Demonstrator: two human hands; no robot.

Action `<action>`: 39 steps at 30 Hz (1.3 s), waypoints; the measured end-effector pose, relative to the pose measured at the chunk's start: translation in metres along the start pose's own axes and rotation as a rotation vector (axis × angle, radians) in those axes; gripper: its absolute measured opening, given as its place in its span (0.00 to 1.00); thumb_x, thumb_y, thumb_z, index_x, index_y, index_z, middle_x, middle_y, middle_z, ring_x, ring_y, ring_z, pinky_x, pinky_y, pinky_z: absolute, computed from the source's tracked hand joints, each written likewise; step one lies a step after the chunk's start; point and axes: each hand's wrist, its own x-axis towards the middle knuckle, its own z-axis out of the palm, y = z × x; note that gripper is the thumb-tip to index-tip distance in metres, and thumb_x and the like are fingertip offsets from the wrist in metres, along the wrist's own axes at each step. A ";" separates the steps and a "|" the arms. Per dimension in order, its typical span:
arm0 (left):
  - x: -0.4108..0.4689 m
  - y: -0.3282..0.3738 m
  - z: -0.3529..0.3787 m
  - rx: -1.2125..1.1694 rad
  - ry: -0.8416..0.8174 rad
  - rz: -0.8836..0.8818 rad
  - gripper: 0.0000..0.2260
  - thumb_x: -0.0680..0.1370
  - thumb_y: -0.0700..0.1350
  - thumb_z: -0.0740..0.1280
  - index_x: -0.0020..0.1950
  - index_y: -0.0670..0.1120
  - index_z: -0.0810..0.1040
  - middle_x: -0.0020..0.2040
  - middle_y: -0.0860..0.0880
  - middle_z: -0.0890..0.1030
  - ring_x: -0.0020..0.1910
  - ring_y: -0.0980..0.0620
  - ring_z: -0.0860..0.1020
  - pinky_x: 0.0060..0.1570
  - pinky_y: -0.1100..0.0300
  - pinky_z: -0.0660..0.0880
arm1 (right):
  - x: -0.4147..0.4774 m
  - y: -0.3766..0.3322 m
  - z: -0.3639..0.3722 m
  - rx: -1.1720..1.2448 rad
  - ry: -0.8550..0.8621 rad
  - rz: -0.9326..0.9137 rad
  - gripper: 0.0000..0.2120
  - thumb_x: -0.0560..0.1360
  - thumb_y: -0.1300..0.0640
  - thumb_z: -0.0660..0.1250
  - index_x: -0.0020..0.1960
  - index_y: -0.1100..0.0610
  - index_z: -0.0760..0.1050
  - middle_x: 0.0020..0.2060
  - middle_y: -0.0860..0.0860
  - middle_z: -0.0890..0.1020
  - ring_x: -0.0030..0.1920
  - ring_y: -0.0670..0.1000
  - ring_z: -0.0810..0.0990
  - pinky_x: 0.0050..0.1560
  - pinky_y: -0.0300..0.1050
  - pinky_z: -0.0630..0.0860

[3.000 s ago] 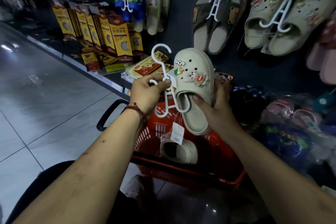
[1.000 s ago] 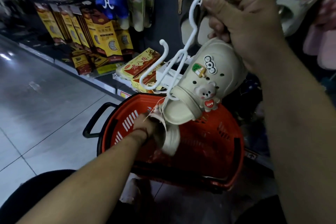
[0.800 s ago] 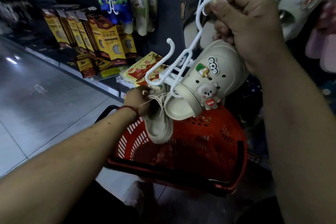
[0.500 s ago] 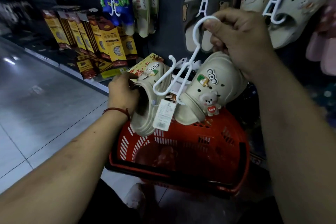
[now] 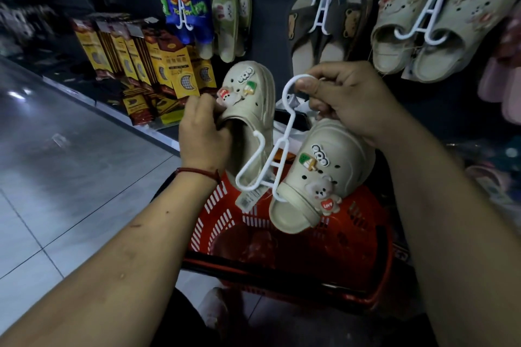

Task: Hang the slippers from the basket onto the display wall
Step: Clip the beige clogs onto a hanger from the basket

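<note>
— What do we find in the head view, starting on the left?

— We see the left hand (image 5: 203,132) gripping the loose slipper (image 5: 251,104), a cream clog with charms on its toe. Its fingers are curled on the upper just beside the charms, at the edge of the opening. The clog stands toe up, above the left rim of the red basket (image 5: 214,217). A red bracelet (image 5: 197,172) circles that wrist.

— And the right hand?

— The right hand (image 5: 349,98) is raised in front of the display wall (image 5: 270,31). We see thumb and forefinger pinched on the top loop of the white hanger (image 5: 282,135), the other fingers folded in. From that pinch the hanger slants down to the left.

— Where is the other clog?

— The hooked slipper (image 5: 324,177) hangs from the hanger's right prong, toe up under the right wrist and directly over the basket, with a bear charm on its upper. The left prong lies across the loose slipper's side, but we cannot tell whether it has entered the opening. A price tag (image 5: 248,198) dangles below the prongs.

— What do we note around them?

— On the wall a cream pair (image 5: 437,17) of the same kind hangs at the upper right, with a brown pair (image 5: 324,25) beside it and a blue pair (image 5: 186,11) farther left. Yellow boxes (image 5: 169,65) stand in a row below the blue pair. The tiled floor (image 5: 56,163) runs along the left.
</note>
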 end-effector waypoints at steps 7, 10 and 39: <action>-0.001 0.019 0.011 -0.062 -0.005 0.109 0.04 0.72 0.34 0.69 0.43 0.39 0.76 0.45 0.41 0.76 0.40 0.45 0.73 0.38 0.51 0.73 | -0.003 0.017 0.007 -0.005 -0.086 0.105 0.06 0.78 0.59 0.69 0.48 0.58 0.84 0.29 0.57 0.72 0.29 0.47 0.68 0.32 0.41 0.69; -0.004 0.024 0.013 -0.072 -0.016 0.152 0.05 0.72 0.33 0.69 0.42 0.39 0.75 0.44 0.41 0.75 0.40 0.46 0.73 0.37 0.52 0.72 | -0.003 0.024 0.006 -0.051 -0.032 0.140 0.07 0.78 0.58 0.69 0.48 0.61 0.83 0.27 0.54 0.71 0.27 0.45 0.67 0.30 0.39 0.69; -0.045 0.038 0.025 0.080 -0.207 0.729 0.11 0.75 0.45 0.74 0.50 0.49 0.73 0.47 0.44 0.78 0.44 0.44 0.73 0.31 0.54 0.71 | -0.007 0.040 -0.033 -0.034 0.132 0.416 0.06 0.73 0.63 0.73 0.48 0.56 0.80 0.44 0.56 0.83 0.39 0.55 0.80 0.42 0.49 0.78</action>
